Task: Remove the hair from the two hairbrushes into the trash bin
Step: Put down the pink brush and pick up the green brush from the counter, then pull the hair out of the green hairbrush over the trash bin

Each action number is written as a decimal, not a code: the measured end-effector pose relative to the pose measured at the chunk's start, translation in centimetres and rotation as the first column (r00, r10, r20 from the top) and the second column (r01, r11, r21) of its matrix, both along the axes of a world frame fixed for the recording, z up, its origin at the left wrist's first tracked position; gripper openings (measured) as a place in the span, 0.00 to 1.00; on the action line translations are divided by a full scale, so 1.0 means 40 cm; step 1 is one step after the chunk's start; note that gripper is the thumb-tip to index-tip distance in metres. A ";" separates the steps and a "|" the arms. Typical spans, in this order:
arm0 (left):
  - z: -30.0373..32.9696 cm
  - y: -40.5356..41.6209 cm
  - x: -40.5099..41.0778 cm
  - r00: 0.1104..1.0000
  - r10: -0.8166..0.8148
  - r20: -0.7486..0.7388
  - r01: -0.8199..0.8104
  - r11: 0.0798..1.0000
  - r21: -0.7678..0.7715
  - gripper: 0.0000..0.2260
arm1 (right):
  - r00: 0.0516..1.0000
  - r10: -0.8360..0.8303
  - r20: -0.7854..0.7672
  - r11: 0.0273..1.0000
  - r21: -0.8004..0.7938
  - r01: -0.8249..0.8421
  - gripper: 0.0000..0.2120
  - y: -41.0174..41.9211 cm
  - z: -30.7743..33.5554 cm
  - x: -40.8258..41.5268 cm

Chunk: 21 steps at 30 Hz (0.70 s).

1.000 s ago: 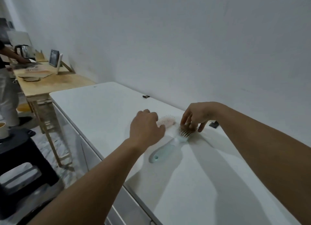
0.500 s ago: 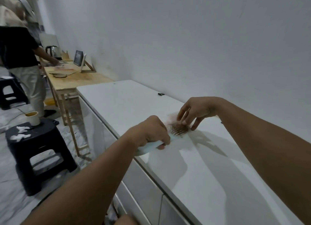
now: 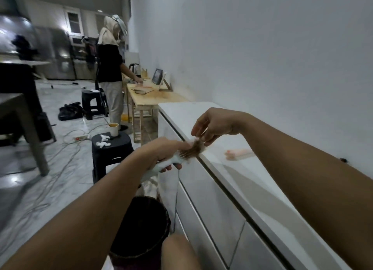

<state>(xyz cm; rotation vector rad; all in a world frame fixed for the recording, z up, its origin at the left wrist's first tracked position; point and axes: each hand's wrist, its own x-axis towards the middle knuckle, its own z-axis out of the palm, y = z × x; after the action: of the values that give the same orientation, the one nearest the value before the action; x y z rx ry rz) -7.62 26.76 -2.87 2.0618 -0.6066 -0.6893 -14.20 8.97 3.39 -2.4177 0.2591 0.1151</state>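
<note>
Two hands, left (image 3: 165, 152) gripping one blue hairbrush (image 3: 171, 161), right (image 3: 214, 126) pinching its hair clump (image 3: 194, 147), one pink hairbrush (image 3: 239, 153) on counter (image 3: 272, 189), one trash bin (image 3: 141, 225) below

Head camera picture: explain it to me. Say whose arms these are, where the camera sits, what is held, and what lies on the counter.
There is no machine here. A person wears one wide-angle camera on the head, looking forward and down, so the two arms reaching in from the bottom are the wearer's own. The left hand is closed around the handle of a pale blue brush, held out past the edge of the white counter. The right hand pinches at a brown clump of hair on the bristles. A pink brush lies on the counter, blurred. A dark bin stands on the floor below the hands. Farther back, another person works at a wooden table.
</note>
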 end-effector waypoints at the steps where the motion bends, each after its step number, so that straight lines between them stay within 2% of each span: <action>1: -0.010 0.023 0.012 0.999 0.045 0.005 -0.045 0.999 -0.012 0.23 | 1.000 0.015 0.018 1.000 -0.024 -0.014 0.17 0.027 -0.010 0.020; 5: -0.052 0.100 0.057 0.979 0.202 -0.003 -0.202 0.979 -0.013 0.20 | 0.994 0.107 0.039 0.978 -0.186 -0.098 0.17 0.132 -0.065 0.098; 8: -0.102 0.151 0.091 0.957 0.288 -0.038 -0.288 0.958 0.003 0.17 | 0.984 0.165 0.071 0.948 -0.287 -0.138 0.13 0.194 -0.126 0.154; 12: -0.201 0.205 0.153 0.929 0.352 -0.113 -0.358 0.933 -0.036 0.20 | 0.971 0.193 0.140 0.941 -0.307 -0.142 0.06 0.245 -0.225 0.235; 15: -0.296 0.232 0.206 0.912 0.394 -0.117 -0.400 0.916 -0.031 0.31 | 0.962 0.219 0.165 0.923 -0.354 -0.149 0.05 0.266 -0.327 0.302; 18: -0.387 0.251 0.253 0.872 0.456 -0.176 -0.465 0.885 -0.007 0.28 | 0.961 0.171 0.220 0.944 -0.316 -0.095 0.05 0.274 -0.436 0.369; 21: -0.467 0.264 0.295 0.834 0.516 -0.196 -0.530 0.847 -0.025 0.25 | 0.961 0.055 0.271 0.966 -0.257 0.017 0.07 0.276 -0.546 0.420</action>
<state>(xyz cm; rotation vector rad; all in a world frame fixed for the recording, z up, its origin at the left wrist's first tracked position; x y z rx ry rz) 4.19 37.31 -21.56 1.9366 0.0516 -0.5066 2.61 20.02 -18.46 -2.6553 0.1275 -0.2628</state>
